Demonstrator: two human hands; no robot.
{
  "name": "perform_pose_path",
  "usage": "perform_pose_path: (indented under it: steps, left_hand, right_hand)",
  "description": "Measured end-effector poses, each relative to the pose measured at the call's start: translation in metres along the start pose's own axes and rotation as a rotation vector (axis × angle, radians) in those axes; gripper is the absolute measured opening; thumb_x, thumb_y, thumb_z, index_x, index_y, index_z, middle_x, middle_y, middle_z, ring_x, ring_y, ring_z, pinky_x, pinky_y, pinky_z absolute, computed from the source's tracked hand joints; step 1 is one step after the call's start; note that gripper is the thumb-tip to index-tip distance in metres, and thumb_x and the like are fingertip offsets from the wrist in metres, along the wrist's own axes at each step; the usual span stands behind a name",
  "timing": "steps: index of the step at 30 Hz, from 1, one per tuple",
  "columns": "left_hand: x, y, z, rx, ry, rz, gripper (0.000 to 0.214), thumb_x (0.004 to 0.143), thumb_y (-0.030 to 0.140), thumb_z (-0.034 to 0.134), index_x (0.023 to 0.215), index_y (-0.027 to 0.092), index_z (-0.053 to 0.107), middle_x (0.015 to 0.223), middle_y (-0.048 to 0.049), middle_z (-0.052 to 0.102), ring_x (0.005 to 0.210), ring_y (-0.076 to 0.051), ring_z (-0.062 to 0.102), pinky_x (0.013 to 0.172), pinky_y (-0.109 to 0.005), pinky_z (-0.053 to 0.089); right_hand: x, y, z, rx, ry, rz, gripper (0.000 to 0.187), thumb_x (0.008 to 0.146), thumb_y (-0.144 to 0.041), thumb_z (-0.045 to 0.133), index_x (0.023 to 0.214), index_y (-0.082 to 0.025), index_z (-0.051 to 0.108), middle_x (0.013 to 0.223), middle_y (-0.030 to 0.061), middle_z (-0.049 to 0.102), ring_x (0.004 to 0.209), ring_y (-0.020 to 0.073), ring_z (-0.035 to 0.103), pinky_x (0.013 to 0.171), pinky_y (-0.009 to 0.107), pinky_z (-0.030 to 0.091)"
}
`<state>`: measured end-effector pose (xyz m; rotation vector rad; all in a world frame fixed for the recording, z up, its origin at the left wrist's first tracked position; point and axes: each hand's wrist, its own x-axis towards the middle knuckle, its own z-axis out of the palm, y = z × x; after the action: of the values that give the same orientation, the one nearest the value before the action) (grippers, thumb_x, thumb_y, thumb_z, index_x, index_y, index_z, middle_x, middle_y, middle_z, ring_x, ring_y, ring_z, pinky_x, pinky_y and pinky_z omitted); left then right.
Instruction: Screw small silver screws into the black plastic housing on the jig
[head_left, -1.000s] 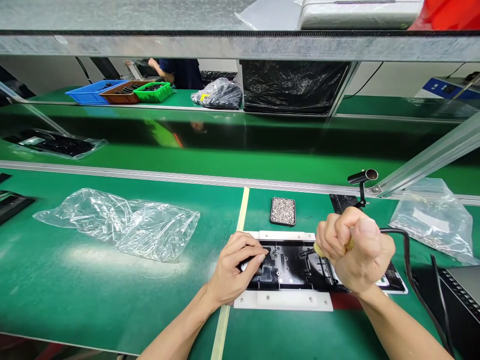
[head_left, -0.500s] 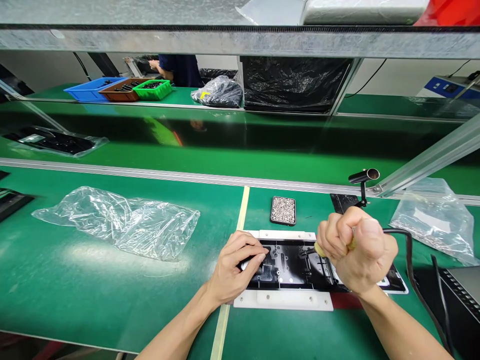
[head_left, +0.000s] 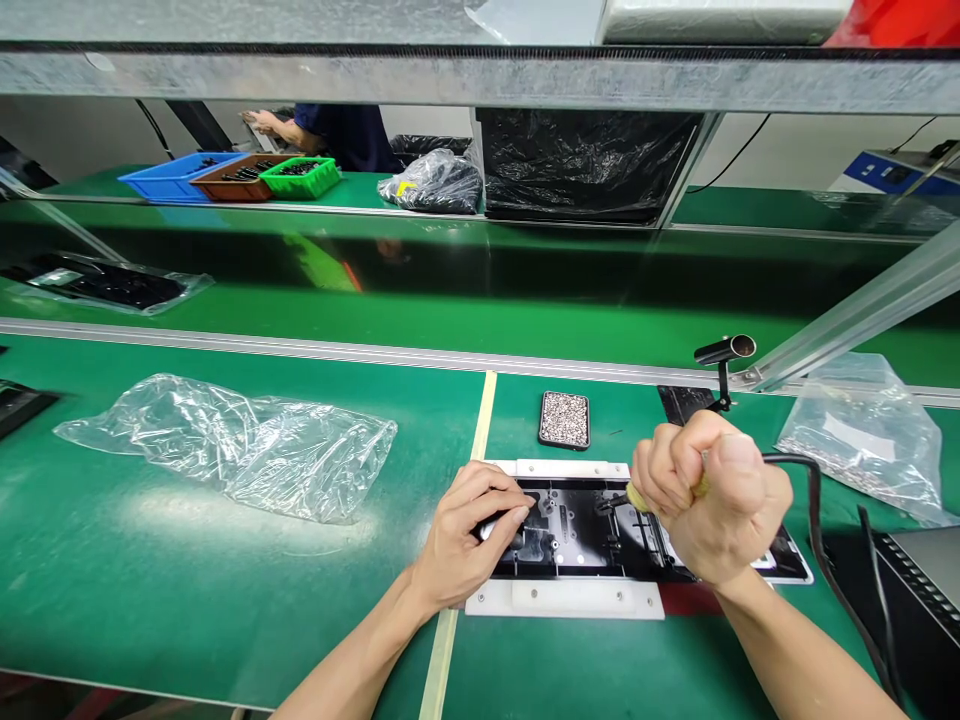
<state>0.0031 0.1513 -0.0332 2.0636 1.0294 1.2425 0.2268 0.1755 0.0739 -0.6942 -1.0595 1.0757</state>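
A black plastic part (head_left: 577,540) lies in a white fixture (head_left: 564,598) on the green bench. My left hand (head_left: 469,535) rests on the part's left end, fingers curled and pressing it down. My right hand (head_left: 709,495) is a fist wrapped round the handle of a corded power screwdriver (head_left: 636,497), whose tip points down onto the middle of the part. Its black cable (head_left: 814,520) runs off to the right. A small black tray of screws (head_left: 564,419) sits just behind the fixture.
An empty clear plastic bag (head_left: 232,447) lies to the left, another bag (head_left: 862,435) at the right. A black tool stand (head_left: 724,365) rises behind my right hand. Beyond the conveyor belt (head_left: 480,290), another person (head_left: 330,130) works by coloured bins (head_left: 240,178).
My hands and the screwdriver stay in place. The view has shifted slightly, and the person at the far bench has reached further to the left.
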Motion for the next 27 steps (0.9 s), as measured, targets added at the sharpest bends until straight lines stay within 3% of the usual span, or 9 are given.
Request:
perform_pose_path:
  steps: [19,24,27]
  left_hand:
    - [0.000,0.000,0.001,-0.009,0.006,0.001,0.021,0.094,0.008,0.068,0.108,0.023,0.075,0.101,-0.0012,0.071,0.102,-0.011,0.061,0.094,-0.027,0.050]
    - [0.005,0.011,-0.003,0.009,0.024,0.037,0.016,0.096,0.010,0.066,0.105,0.022,0.074,0.098,0.0000,0.072,0.099,-0.010,0.063,0.092,-0.025,0.050]
    - [0.008,0.017,-0.008,0.050,0.043,0.101,0.014,0.100,0.013,0.062,0.103,0.021,0.072,0.095,0.0007,0.071,0.097,-0.008,0.063,0.090,-0.022,0.050]
  right_hand:
    - [-0.001,0.001,0.000,0.012,-0.042,-0.026,0.051,0.102,-0.043,0.055,0.060,-0.018,0.041,0.048,-0.0048,0.028,0.041,0.0062,0.025,0.037,0.018,0.022]
    - [-0.001,0.000,0.008,0.011,-0.050,-0.061,0.050,0.103,-0.041,0.054,0.061,-0.018,0.041,0.048,-0.0054,0.027,0.041,0.0063,0.024,0.036,0.017,0.022]
    - [-0.001,0.000,0.017,-0.010,-0.079,-0.052,0.053,0.102,-0.050,0.056,0.062,-0.020,0.039,0.048,-0.0068,0.024,0.040,0.0059,0.021,0.035,0.018,0.019]
